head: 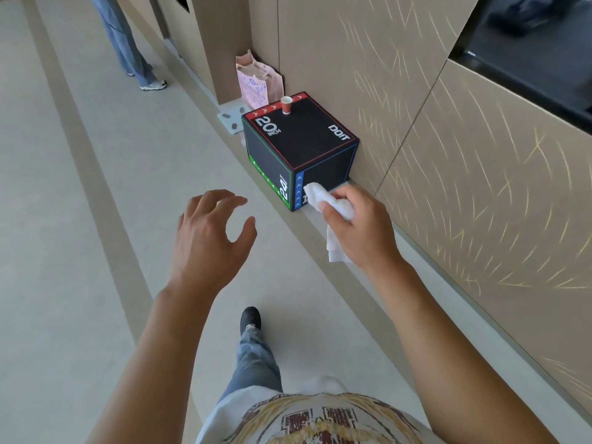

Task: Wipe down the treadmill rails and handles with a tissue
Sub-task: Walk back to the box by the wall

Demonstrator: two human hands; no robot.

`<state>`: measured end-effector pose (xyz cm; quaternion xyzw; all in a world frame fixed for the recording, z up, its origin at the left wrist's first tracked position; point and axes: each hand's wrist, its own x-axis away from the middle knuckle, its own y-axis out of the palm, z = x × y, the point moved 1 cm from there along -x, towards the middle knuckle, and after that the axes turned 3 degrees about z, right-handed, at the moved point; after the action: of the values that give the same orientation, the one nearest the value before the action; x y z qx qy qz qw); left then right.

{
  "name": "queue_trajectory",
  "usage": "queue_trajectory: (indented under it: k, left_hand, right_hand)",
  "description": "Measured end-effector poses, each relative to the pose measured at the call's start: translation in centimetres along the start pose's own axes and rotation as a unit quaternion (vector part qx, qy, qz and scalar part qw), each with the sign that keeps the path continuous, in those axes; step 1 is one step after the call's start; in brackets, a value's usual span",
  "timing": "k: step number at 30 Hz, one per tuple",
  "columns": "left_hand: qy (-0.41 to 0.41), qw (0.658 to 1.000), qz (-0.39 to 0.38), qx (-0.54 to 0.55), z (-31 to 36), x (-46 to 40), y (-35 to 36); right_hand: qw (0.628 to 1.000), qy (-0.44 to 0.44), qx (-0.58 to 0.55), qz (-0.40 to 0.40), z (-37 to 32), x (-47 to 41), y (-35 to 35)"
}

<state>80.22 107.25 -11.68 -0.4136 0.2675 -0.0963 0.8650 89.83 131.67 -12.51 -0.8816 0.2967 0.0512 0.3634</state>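
From the head camera I look down at a pale gym floor (80, 219) beside a tan panelled wall (464, 155). My right hand (358, 225) grips a crumpled white tissue (333, 206), fingers curled round its middle so one bunched end pokes out in front and a loose corner hangs below. I judge it is bunched that way to be ready for wiping. My left hand (208, 238) is empty, fingers spread and loosely bent in mid-air, holding nothing. No treadmill rail or handle is plainly in view, so I judge the wiping is not under way here. Ahead, a black plyo box (298, 149) sits against the wall with a small red paper cup (286, 105) on top. A pink paper bag (256, 81) leans in the corner just behind it. Another person's legs (128, 43) stand well apart at the upper left.
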Motion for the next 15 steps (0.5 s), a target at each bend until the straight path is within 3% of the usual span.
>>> queue_trajectory:
  k: [15]
  left_hand:
    - [0.000,0.999,-0.011,0.036,-15.9,-24.6,0.0]
  right_hand:
    - [0.999,0.019,0.022,0.017,-5.0,-22.2,15.1]
